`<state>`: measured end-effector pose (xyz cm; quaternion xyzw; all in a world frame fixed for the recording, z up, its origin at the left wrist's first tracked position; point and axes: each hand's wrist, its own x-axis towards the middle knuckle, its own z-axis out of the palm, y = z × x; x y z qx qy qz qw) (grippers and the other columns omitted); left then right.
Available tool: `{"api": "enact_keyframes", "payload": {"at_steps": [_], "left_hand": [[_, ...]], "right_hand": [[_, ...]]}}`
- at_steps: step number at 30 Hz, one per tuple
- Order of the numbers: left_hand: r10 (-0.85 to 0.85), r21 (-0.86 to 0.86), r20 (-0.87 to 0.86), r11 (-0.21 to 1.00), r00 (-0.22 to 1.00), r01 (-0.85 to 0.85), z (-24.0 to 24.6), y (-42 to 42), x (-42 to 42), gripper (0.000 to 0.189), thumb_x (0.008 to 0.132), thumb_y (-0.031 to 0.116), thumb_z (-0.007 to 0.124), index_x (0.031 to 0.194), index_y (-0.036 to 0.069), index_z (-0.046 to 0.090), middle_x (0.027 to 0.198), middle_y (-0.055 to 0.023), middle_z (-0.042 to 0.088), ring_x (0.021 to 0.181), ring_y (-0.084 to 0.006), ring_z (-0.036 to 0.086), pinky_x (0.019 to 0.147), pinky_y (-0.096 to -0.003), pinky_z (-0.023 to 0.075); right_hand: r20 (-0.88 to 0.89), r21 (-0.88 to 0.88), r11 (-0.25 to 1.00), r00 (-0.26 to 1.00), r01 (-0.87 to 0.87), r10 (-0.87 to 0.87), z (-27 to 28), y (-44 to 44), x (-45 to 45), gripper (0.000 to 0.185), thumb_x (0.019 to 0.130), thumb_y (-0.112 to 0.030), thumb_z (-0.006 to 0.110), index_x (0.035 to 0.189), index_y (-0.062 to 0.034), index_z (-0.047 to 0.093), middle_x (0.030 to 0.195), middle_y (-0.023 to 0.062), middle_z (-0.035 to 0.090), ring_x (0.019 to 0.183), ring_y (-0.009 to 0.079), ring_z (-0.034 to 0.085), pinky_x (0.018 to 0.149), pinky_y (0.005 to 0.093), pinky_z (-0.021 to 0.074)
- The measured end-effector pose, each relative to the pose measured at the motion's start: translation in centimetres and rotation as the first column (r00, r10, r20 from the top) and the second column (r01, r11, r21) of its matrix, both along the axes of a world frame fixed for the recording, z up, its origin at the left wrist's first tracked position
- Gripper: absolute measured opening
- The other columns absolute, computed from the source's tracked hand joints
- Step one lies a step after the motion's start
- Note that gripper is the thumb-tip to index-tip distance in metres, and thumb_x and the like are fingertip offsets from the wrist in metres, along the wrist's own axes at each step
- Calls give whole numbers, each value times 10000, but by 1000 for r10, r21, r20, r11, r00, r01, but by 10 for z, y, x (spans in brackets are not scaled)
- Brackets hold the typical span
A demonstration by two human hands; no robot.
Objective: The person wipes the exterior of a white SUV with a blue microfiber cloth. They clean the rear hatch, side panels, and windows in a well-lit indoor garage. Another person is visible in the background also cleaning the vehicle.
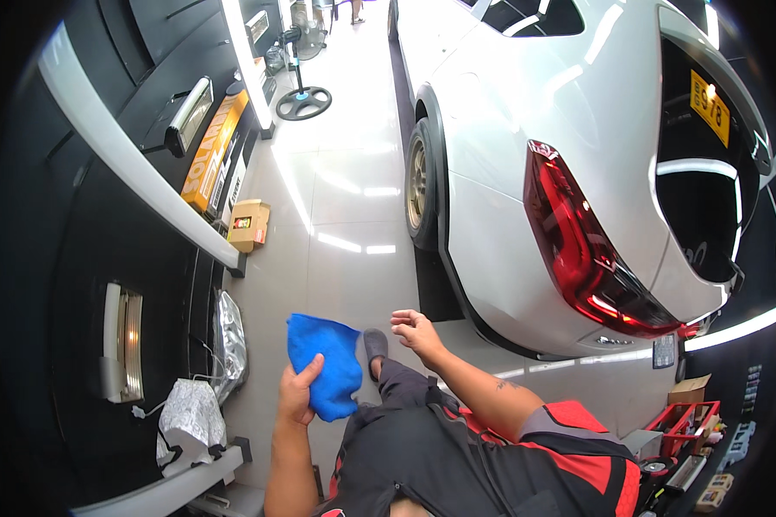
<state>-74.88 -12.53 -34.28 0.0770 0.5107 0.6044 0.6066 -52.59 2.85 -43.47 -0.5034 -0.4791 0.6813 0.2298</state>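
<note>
My left hand (299,390) grips a folded blue microfibre cloth (326,365), thumb on top, out in front of my body. My right hand (419,336) is raised with bent fingers and nothing in it, apart from both cloth and car. Ahead and to the right stands a silver-white car (491,213), its rear corner nearest me. The red tail light (575,252) is partly lit. Below the black wheel-arch trim, the rear wheel (420,184) has a bronze-coloured rim.
Along the dark left wall are lamps (191,116), long boxes (216,148) and a small cardboard box (250,225). A pedestal fan (304,103) stands farther up the aisle. Foil-like wrapping (229,346) lies low at left. A red cart (682,426) is behind the car at right.
</note>
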Motion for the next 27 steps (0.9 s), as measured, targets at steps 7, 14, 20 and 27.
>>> {"api": "enact_keyframes", "payload": {"at_steps": [7, 14, 20, 27], "left_hand": [[-216, -100, -713, 973, 668, 209, 46, 150, -30, 570, 903, 219, 729, 1347, -47, 490, 1123, -172, 672, 998, -258, 682, 853, -373, 543], [-410, 79, -801, 648, 436, 757, 104, 263, -55, 919, 809, 342, 849, 1507, -17, 372, 1394, -277, 562, 1128, -312, 660, 1029, -386, 468], [-192, -102, -974, 852, 124, 514, 93, 339, -180, 1057, 722, 277, 918, 1550, 15, 315, 1418, -237, 523, 1342, -313, 485, 1139, -404, 362], [-588, 182, -451, 676, 672, 714, 60, 435, -278, 1124, 634, 159, 968, 1528, -29, 313, 1399, -154, 527, 1334, -244, 475, 1137, -370, 374]], "right_hand": [[-553, 50, 986, 817, -162, 162, 52, 58, -82, 620, 976, -390, 593, 1485, -77, 426, 1426, 137, 532, 1270, 280, 558, 1079, 419, 442], [-893, -435, 802, 306, -408, -329, 76, 188, -141, 1031, 876, -832, 400, 1599, -118, 223, 1615, 204, 280, 1474, 412, 298, 1203, 574, 241], [-934, -275, 792, -43, -545, -354, 77, 250, -189, 1061, 871, -852, 335, 1599, -92, 204, 1628, 203, 248, 1483, 410, 278, 1206, 589, 218], [-974, -182, 780, 2, -599, -225, 57, 340, -268, 1007, 904, -809, 326, 1601, -92, 201, 1632, 184, 252, 1484, 375, 291, 1211, 557, 227]]}}
